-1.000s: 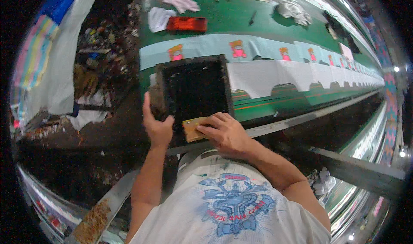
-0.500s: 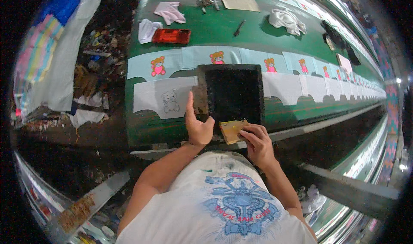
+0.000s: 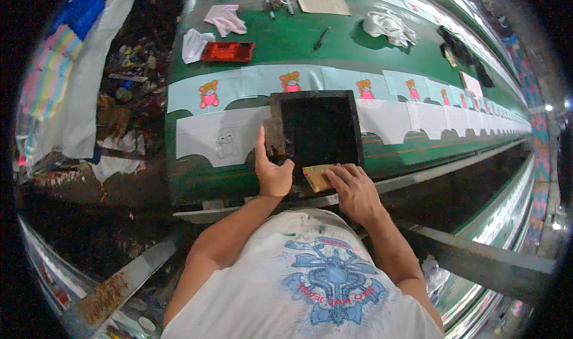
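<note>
A dark screen-printing frame [image 3: 357,127] lies over the row of white fabric pieces [image 3: 382,119] on the green table. My left hand [image 3: 274,176] is closed on its lower left corner, index finger stretched along the left side and thumb near the inner edge; the other fingers are hidden. In my right hand [image 3: 356,189] is a tan, flat squeegee [image 3: 316,178], gripped from the right at the frame's near edge. Left of the frame, a white piece [image 3: 197,137] carries a grey bear outline [image 3: 227,143]. Finished-looking pink and brown bears [image 3: 209,94] show on light blue pieces behind.
Across the green table [image 3: 280,43] lie a red tray [image 3: 228,51], a pink cloth [image 3: 225,20], a crumpled white cloth [image 3: 389,28], a dark thin tool [image 3: 322,38] and a beige board [image 3: 322,1]. A metal rail [image 3: 418,180] runs along the near edge. Debris covers the floor at left.
The view has shifted slightly, moving the table and frame a little left in the picture. My right hand has tilted the squeegee flatter, its fingers now further over its top.
</note>
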Available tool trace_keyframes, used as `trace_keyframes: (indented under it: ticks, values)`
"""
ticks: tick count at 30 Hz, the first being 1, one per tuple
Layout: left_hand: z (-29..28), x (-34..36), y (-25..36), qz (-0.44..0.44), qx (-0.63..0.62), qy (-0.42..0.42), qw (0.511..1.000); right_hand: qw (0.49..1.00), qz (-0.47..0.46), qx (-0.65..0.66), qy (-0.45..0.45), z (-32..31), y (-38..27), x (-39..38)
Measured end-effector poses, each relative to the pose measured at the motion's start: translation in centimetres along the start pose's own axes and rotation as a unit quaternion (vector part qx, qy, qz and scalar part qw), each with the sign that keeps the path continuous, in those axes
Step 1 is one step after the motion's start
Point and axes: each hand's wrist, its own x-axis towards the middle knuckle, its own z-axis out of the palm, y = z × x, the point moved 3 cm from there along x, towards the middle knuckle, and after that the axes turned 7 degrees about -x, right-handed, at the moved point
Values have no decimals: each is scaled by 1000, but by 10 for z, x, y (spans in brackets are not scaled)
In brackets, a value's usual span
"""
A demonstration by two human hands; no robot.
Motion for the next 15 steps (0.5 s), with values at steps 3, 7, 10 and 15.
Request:
trace_keyframes:
  ticks: [3,7,10,15]
  values:
    - [1,0,0,-17,-24,-9,1000,998,48,32,31,-12,12,17]
    - [0,-2,4,-11,-27,-12,1000,983,151,-13,102,-21,26,50]
    - [-1,-3,3,-22,-30,-21,999,958,256,-48,117,-11,40,82]
    - [-1,-1,-9,-27,-134,-32,990,943,301,-69,127,5,58,113]
